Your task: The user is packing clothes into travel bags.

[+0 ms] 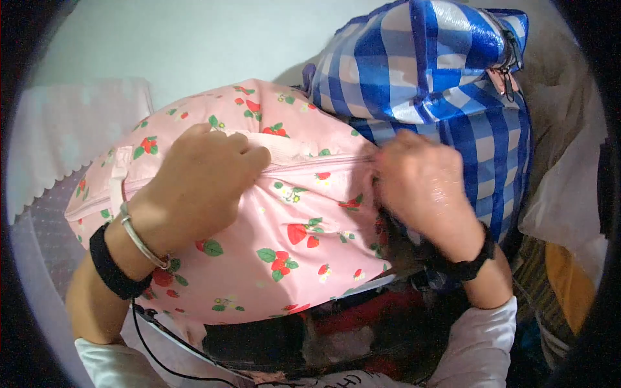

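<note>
A full pink fabric storage bag (310,257) printed with strawberries lies before me. Its zipper (330,161) runs lengthwise over the top and looks closed where it shows. My left hand (204,174) grips the bag's top near the zipper and a pale webbing handle (286,149), pulling the cloth into folds; what exactly is pinched is hidden under the fingers. At the bag's right end my right hand (419,177), slightly blurred, is closed around the end of the zipper line. Whether it holds the zipper pull or the cloth there cannot be made out.
A blue-and-white checked bag (485,145) with a zipper stands close behind on the right. Pale scalloped cloth (82,131) lies at the left, near a white wall (194,43). A black cable (150,344) hangs by my left forearm. Dark items (339,334) lie below the pink bag.
</note>
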{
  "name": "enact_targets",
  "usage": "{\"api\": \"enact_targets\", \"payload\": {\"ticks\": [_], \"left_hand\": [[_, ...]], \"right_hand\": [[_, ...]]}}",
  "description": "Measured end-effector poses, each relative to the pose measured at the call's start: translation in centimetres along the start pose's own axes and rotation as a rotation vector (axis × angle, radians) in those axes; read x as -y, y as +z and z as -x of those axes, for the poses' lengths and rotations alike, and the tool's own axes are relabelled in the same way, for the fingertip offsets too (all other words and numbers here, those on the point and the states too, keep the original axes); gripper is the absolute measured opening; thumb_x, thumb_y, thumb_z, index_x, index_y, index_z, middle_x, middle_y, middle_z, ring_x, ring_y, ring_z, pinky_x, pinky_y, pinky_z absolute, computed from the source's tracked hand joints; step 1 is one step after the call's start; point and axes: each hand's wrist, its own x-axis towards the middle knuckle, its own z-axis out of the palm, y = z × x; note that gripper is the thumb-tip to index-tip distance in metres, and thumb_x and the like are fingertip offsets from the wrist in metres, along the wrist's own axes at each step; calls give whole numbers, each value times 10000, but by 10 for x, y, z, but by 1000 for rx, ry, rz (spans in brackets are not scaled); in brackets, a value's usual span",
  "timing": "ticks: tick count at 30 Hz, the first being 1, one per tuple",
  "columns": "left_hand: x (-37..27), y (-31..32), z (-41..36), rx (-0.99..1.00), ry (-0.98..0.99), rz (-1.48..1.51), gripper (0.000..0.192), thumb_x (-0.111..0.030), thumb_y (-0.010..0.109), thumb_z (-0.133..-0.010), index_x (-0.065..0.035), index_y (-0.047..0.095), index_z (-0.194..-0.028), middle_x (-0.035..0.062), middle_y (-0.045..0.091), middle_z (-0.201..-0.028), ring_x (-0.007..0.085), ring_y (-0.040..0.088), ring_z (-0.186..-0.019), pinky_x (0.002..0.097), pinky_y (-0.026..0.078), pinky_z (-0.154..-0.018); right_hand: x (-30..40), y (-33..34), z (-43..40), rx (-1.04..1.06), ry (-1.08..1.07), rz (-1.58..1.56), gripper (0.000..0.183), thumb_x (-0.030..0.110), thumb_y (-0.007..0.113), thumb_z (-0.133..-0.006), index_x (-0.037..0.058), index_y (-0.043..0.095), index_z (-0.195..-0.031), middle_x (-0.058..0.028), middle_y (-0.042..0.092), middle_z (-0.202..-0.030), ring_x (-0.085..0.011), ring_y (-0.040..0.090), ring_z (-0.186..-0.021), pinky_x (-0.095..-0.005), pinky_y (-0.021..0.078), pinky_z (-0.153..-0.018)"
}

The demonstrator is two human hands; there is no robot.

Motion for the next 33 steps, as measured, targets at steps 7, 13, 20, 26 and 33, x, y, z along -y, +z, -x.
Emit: {"api": "enact_targets", "payload": {"ticks": [7, 13, 20, 26, 33], "left_hand": [[-5, -5, -10, 9, 1, -22, 248, -48, 548, -681, -99, 620, -912, 110, 598, -729, 310, 591, -694, 388, 457, -648], [-1, 0, -5, -6, -59, 1, 139, -162, 561, -714, -106, 621, -826, 107, 557, -679, 305, 565, -687, 398, 448, -643], [8, -56, -9, 168, -282, 661, 190, -142, 646, -646, -23, 553, -760, 78, 552, -657, 214, 561, -651, 318, 449, -630], [2, -73, -50, -720, 120, 351, 363, -99, 655, -680, -2, 557, -1015, 116, 575, -916, 193, 549, -864, 285, 423, -827], [-25, -71, -127, -831, 414, 279, 470, -89, 617, -712, -18, 524, -1167, 164, 568, -1037, 300, 548, -954, 329, 423, -866]], "right_hand": [[-14, 12, 25, 23, -118, 265, 68, 172, 577, -674, 111, 602, -655, -56, 577, -677, -210, 560, -684, -338, 423, -608], [-19, 15, 29, -57, -232, 387, 70, 173, 553, -698, 115, 591, -701, -42, 575, -671, -197, 561, -686, -338, 421, -577], [-27, -18, 17, -139, -151, -182, 130, 154, 644, -702, 37, 603, -663, -84, 614, -641, -230, 594, -563, -347, 456, -481], [-60, -79, -4, -686, 102, -356, 240, 182, 676, -789, -12, 585, -682, -30, 550, -573, -115, 506, -507, -304, 420, -470], [-106, -76, -24, -400, 602, -620, 627, 603, 498, -832, 12, 626, -669, -40, 537, -550, -83, 474, -451, -203, 357, -399]]}}
